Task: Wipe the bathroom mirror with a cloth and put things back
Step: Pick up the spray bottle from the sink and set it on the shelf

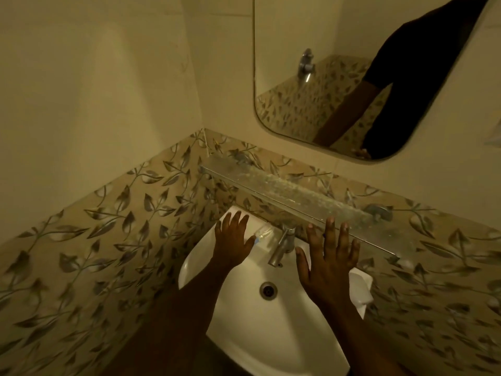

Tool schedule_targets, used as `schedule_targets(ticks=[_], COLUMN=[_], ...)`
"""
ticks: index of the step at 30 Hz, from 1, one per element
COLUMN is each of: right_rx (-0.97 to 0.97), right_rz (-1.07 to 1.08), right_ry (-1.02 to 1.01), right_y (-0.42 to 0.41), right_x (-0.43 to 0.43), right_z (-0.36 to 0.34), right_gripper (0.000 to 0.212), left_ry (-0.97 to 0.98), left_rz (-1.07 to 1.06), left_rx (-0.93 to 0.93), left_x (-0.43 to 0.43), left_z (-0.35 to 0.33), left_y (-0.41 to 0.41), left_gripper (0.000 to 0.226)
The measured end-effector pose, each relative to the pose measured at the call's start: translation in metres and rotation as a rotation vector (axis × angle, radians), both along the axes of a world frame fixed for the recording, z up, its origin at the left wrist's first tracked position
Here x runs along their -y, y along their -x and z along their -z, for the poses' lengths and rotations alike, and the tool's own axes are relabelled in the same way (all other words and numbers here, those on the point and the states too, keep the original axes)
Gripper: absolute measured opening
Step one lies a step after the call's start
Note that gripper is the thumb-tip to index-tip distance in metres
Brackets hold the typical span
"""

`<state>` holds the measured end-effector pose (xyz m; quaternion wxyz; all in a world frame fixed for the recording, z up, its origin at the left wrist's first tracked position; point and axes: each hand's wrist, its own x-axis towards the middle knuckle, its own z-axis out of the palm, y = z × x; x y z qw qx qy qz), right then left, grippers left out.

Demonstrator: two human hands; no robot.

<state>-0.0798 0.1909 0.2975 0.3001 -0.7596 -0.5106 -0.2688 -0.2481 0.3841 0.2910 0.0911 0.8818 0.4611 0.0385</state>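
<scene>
The bathroom mirror (311, 77) hangs on the wall at the upper right, and it reflects a dark-sleeved arm and a wall tap. Below it runs a bare glass shelf (298, 196). Over the white sink (260, 321) both my hands hover with fingers spread and nothing in them. My left hand (234, 240) is over the sink's back left corner, next to a clear object with a blue tip (261, 234). My right hand (329, 264) is right of the tap (282, 246), its fingertips near the shelf's front edge. A white cloth (362, 291) lies on the sink's right rim, partly hidden by my right hand.
Leaf-patterned tiles (122, 240) cover the lower walls on both sides of the corner. The sink's drain (268, 291) is open. Plain cream wall rises above the tiles at the left.
</scene>
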Motion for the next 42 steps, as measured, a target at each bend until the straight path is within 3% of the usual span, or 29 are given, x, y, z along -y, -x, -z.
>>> schedule_targets(ticks=[12, 18, 23, 26, 36, 42], right_rx=[0.0, 0.004, -0.019, -0.059, -0.194, -0.305], right_rz=[0.049, 0.081, 0.088, 0.093, 0.157, 0.327], right_ry=[0.042, 0.027, 0.033, 0.034, 0.105, 0.183], right_y=[0.009, 0.007, 0.012, 0.018, 0.031, 0.015], right_x=[-0.006, 0.005, 0.01, 0.015, 0.048, 0.062], right_z=[0.02, 0.024, 0.024, 0.029, 0.051, 0.057], right_gripper=[0.061, 0.056, 0.053, 0.052, 0.047, 0.053], left_ry=[0.163, 0.194, 0.312, 0.325, 0.425, 0.427], left_rz=[-0.021, -0.096, -0.101, -0.103, -0.077, -0.041], left_rx=[-0.093, 0.13, 0.461, 0.563, 0.591, 0.563], left_x=[-0.003, -0.007, -0.013, -0.015, -0.019, -0.013], left_z=[0.035, 0.04, 0.024, 0.008, -0.007, 0.0], left_y=[-0.041, -0.044, -0.038, -0.039, -0.063, -0.067], left_gripper=[0.059, 0.027, 0.022, 0.023, 0.021, 0.023])
